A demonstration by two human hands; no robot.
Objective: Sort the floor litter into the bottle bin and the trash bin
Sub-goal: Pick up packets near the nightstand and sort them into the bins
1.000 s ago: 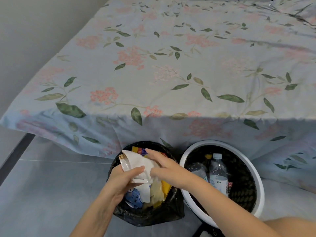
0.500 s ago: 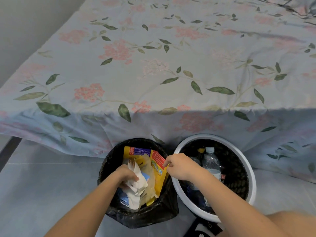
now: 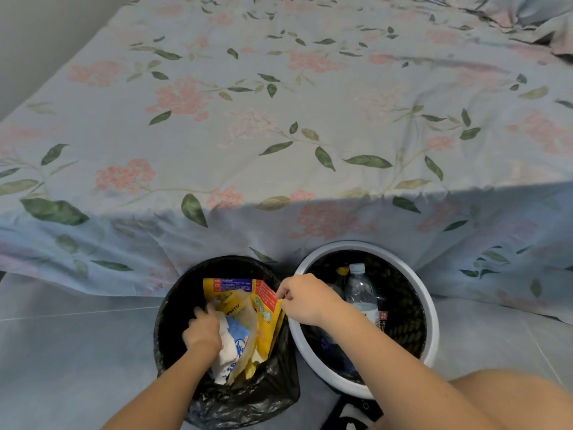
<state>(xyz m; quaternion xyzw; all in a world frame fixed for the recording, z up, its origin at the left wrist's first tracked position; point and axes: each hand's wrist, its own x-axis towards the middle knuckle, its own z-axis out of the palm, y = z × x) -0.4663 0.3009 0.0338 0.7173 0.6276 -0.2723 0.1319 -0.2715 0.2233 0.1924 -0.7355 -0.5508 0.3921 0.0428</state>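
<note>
A trash bin lined with a black bag (image 3: 173,324) stands on the floor at lower centre, holding a yellow snack packet (image 3: 266,308), a translucent wrapper and white paper (image 3: 231,346). My left hand (image 3: 203,332) is down inside it, pressing on the white paper. My right hand (image 3: 302,301) hovers over the gap between the bins, fingers pinched on the yellow packet's right edge. To the right, the white-rimmed bottle bin (image 3: 432,311) holds a clear plastic bottle (image 3: 361,290) with a white cap, plus other bottles partly hidden under my arm.
A bed with a pale blue floral cover (image 3: 279,119) fills the view behind the bins; its cover hangs down to the floor. Grey floor tiles (image 3: 77,352) lie to the left. My bare knee (image 3: 508,398) sits at the lower right.
My left hand has pushed the crumpled white paper from above the rim down into the trash bin. My right hand let go of the paper and moved right to the yellow packet's edge.
</note>
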